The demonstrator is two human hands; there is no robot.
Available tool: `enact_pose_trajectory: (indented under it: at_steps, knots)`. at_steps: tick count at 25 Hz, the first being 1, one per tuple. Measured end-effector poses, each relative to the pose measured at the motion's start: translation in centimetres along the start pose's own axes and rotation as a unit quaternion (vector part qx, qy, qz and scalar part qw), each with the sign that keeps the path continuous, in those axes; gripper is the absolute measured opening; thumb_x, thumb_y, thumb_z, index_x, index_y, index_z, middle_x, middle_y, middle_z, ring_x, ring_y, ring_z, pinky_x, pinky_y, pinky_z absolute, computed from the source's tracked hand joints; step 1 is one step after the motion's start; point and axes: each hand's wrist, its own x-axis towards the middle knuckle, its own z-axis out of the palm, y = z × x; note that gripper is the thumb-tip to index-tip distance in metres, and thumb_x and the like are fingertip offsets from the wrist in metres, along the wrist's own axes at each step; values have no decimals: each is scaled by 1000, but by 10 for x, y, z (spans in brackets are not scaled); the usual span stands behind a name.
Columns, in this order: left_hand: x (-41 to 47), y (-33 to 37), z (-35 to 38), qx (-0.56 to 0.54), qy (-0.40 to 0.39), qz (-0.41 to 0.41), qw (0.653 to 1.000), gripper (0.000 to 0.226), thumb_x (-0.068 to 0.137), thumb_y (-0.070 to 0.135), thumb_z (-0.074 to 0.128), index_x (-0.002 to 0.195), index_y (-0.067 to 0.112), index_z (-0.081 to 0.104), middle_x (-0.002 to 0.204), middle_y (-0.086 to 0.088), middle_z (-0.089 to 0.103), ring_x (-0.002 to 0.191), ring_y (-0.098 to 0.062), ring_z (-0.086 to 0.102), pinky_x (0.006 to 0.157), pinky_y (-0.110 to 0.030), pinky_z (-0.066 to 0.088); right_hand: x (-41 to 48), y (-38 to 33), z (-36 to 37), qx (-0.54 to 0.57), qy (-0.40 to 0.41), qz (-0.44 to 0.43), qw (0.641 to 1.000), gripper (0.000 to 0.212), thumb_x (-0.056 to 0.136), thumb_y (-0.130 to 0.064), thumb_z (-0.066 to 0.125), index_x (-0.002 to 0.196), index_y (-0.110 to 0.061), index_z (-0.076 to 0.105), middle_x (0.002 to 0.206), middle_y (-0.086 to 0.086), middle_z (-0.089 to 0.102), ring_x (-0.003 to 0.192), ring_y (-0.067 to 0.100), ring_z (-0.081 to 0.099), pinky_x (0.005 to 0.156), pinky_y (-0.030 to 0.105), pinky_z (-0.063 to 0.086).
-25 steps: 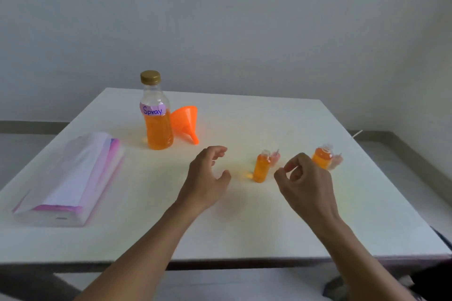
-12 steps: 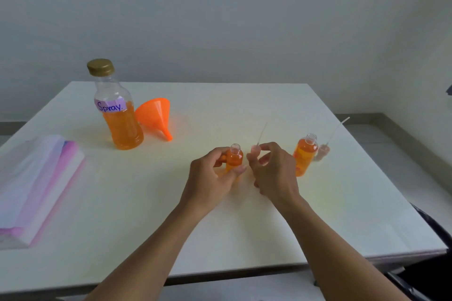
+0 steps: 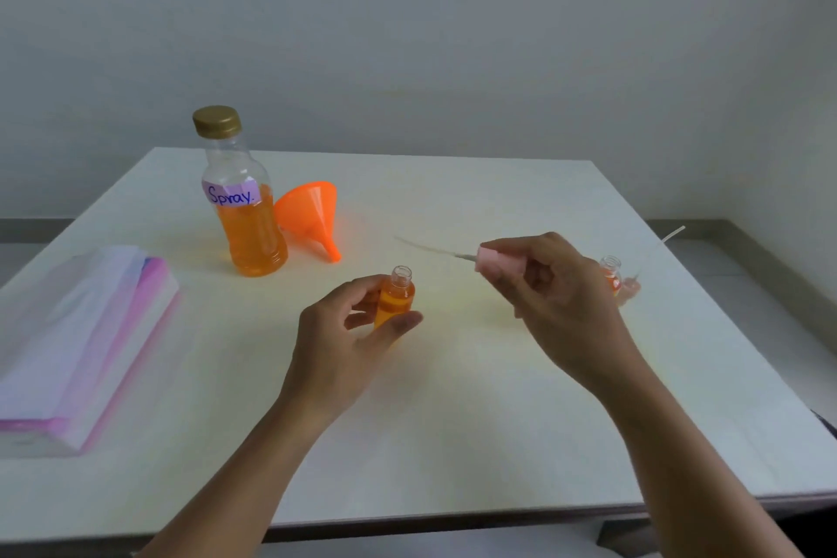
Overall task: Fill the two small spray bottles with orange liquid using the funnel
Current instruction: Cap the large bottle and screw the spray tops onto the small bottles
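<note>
My left hand [image 3: 344,331] grips a small open spray bottle [image 3: 395,299] filled with orange liquid, lifted a little above the white table [image 3: 453,421]. My right hand [image 3: 557,299] pinches a pink spray cap [image 3: 491,261] whose thin dip tube points left, blurred. The second small bottle [image 3: 610,274], uncapped and orange, stands behind my right hand, partly hidden, with its own pink cap and tube [image 3: 634,285] lying beside it. A large bottle [image 3: 242,204] labelled "Spray", gold lid on, stands at the back left. The orange funnel [image 3: 312,215] lies on its side against it.
A folded stack of white and pink paper or cloth [image 3: 81,349] lies at the table's left side. A grey wall rises right behind the table's far edge. The floor drops away past the right edge.
My left hand closed round the small bottle and raised it. My right hand picked up the pink cap with its tube and swung it up and to the right.
</note>
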Motion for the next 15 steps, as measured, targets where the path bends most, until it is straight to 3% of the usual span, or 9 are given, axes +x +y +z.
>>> enact_pose_trajectory:
  at_steps: [4,12,15]
  knots:
    - [6,0,-2,2,0,18,1000,43,72,45,79,112,32,68,100,17,71,97,-6,66,75,-15,56,5,0,-10,-17,-16,-15,1000,22,96,-9,68,106,-29,71,85,-8,75,73,9,71,67,12,53]
    - [13,0,-1,28,-13,45,999,53,71,48,78,119,26,68,107,11,70,99,-11,65,76,-25,60,14,-4,-10,-104,22,-159,982,25,93,6,63,109,-11,71,100,-3,68,80,10,71,75,18,57]
    - [12,-2,2,52,-28,53,997,50,72,49,77,118,31,66,110,14,68,98,-6,63,74,-16,56,14,-15,-9,-151,6,-231,961,23,89,11,67,103,-6,73,102,1,69,87,7,69,80,16,57]
